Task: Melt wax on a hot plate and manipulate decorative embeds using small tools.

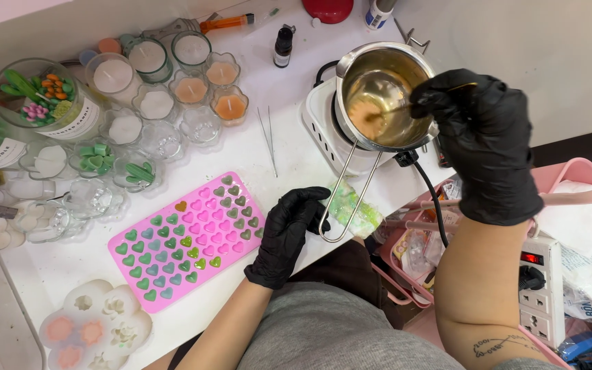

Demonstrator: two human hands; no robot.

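Note:
My right hand [482, 140], in a black glove, holds a thin stirring stick [395, 109] that dips into melted yellowish wax in a steel pot [382, 65]. The pot sits on a small white hot plate [323, 113], its wire handle [351, 195] pointing toward me. My left hand [289, 229], also gloved in black, rests on the white table edge with its fingers curled at the end of the wire handle, next to a pink silicone heart mould [183, 240] partly filled with green hearts. A small clear bag with green and white bits [352, 209] lies by that hand.
Several glass candle cups [152, 103] and jars of wax decorations [39, 96] crowd the table's left side. A white flower mould [94, 329], tweezers [268, 140], a small dark bottle [283, 45], a power strip [539, 288] and pink basket [563, 175] are around.

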